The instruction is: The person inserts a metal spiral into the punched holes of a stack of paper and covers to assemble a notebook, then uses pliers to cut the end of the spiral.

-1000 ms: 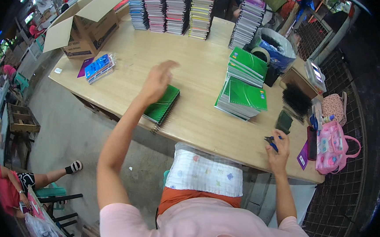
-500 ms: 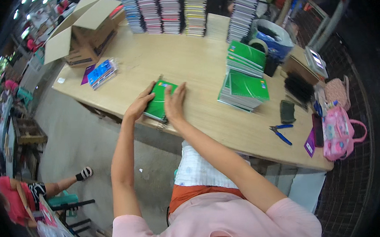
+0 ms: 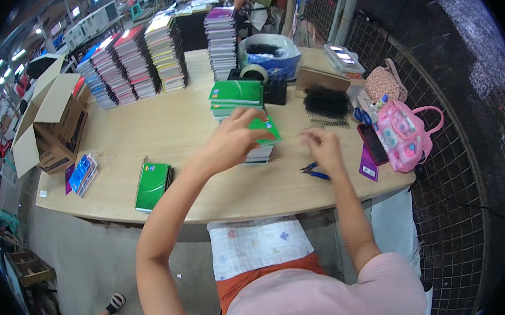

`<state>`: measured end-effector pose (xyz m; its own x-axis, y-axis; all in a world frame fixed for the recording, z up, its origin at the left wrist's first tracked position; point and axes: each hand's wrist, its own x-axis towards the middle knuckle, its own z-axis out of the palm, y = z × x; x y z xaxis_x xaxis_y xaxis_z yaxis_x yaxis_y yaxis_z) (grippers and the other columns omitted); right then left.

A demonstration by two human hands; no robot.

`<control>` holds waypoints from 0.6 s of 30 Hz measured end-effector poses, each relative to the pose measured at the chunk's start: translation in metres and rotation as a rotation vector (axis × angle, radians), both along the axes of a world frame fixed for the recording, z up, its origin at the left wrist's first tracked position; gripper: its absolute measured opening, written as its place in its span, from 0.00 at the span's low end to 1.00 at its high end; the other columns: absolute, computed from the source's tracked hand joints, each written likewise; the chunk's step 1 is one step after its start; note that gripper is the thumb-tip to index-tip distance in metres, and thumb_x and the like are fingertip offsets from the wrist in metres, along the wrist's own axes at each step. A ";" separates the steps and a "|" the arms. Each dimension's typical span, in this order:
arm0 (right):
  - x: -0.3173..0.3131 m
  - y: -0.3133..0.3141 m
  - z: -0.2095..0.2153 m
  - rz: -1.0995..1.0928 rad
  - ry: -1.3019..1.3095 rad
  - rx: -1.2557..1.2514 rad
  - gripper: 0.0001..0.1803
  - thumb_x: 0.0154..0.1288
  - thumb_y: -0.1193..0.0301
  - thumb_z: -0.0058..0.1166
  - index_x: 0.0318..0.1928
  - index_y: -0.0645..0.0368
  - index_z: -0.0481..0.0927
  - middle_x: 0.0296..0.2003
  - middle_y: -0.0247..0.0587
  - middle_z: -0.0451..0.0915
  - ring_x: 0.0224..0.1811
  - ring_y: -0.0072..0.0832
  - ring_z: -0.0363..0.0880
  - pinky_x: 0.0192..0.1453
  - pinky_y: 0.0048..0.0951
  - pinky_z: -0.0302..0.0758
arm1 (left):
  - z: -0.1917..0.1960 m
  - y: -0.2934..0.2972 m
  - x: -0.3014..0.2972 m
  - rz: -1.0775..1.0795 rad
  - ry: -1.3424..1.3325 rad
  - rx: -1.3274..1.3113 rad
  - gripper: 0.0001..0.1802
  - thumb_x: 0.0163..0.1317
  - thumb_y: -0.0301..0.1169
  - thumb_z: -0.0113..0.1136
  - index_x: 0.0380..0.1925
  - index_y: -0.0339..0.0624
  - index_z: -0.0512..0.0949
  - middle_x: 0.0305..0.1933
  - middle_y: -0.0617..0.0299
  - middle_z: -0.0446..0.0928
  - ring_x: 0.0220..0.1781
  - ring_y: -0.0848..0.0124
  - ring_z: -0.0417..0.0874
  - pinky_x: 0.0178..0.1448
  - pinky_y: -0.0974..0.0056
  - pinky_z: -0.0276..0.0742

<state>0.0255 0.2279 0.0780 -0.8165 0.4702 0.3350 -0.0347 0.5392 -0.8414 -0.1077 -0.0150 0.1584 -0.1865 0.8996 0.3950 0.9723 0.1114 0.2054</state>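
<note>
My left hand (image 3: 234,141) hovers over a stack of green-covered notebooks (image 3: 236,92), its fingers apart and slightly blurred. Part of the stack's near pile is hidden behind it. My right hand (image 3: 325,151) is to the right of the stack, above the blue-handled pliers (image 3: 316,170). Its fingertips are drawn together, and anything between them is too small or blurred to make out. A single green spiral notebook (image 3: 152,187) lies by the table's front edge, left of my left forearm. Black wire spirals (image 3: 326,102) lie in a heap beyond my right hand.
Tall notebook stacks (image 3: 166,52) line the back of the table (image 3: 127,131). An open cardboard box (image 3: 60,133) and a blue packet (image 3: 84,174) are at the left. A lined bin (image 3: 272,55), a tape roll (image 3: 253,73), a phone (image 3: 373,143) and a pink bag (image 3: 403,135) stand right.
Both hands have left the green notebook by the front edge and moved right, the left to the green stack, the right near the pliers. The view has turned right.
</note>
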 end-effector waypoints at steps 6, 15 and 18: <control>-0.031 0.161 -0.042 -0.064 -0.341 0.819 0.09 0.54 0.75 0.63 0.37 0.49 0.88 0.38 0.42 0.79 0.51 0.46 0.75 0.59 0.45 0.73 | -0.008 0.105 -0.040 -0.059 0.287 -0.477 0.24 0.47 0.35 0.76 0.46 0.78 0.87 0.73 0.66 0.61 0.73 0.58 0.59 0.67 0.46 0.67; -0.038 0.177 -0.058 -0.031 -0.108 0.860 0.12 0.63 0.74 0.57 0.48 0.55 0.78 0.42 0.42 0.78 0.50 0.45 0.77 0.51 0.50 0.71 | 0.021 0.114 -0.053 -0.150 0.173 -0.559 0.16 0.47 0.33 0.76 0.38 0.62 0.88 0.57 0.69 0.76 0.68 0.63 0.69 0.72 0.42 0.61; -0.038 0.183 -0.051 -0.085 -0.041 0.883 0.12 0.68 0.76 0.52 0.51 0.56 0.76 0.42 0.47 0.77 0.46 0.52 0.79 0.47 0.50 0.74 | 0.059 0.095 -0.044 -0.104 0.263 -0.426 0.15 0.52 0.27 0.71 0.41 0.50 0.81 0.40 0.65 0.84 0.52 0.63 0.84 0.77 0.38 0.54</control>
